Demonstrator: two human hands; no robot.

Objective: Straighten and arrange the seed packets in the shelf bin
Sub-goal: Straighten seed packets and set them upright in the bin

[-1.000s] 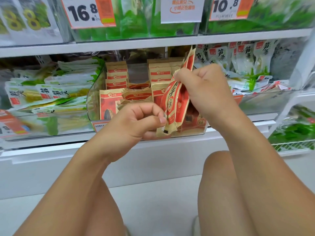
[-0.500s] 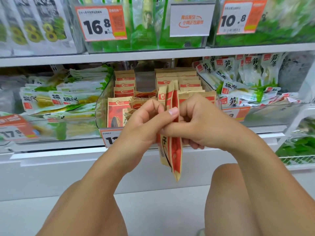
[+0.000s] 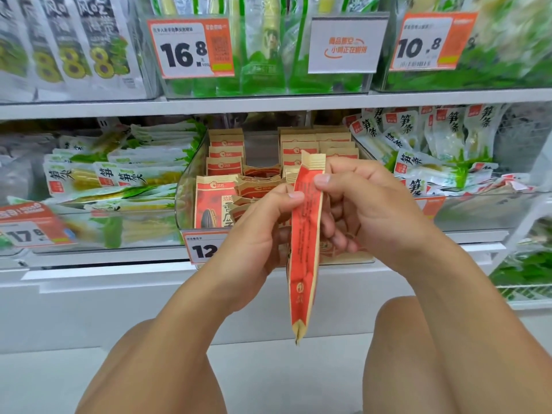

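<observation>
A clear shelf bin (image 3: 186, 186) holds rows of upright seed packets (image 3: 224, 150). In front of it, the left hand (image 3: 257, 231) and right hand (image 3: 367, 204) pinch one red packet (image 3: 306, 234) edge-on, upright, thumbs pressed on its upper part.

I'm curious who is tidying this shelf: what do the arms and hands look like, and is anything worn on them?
Two bare human arms. The left hand and right hand wear no gloves, and no rings, watch or bracelet can be seen. No sleeves reach the forearms. Fingernails are short and unpainted.
</observation>
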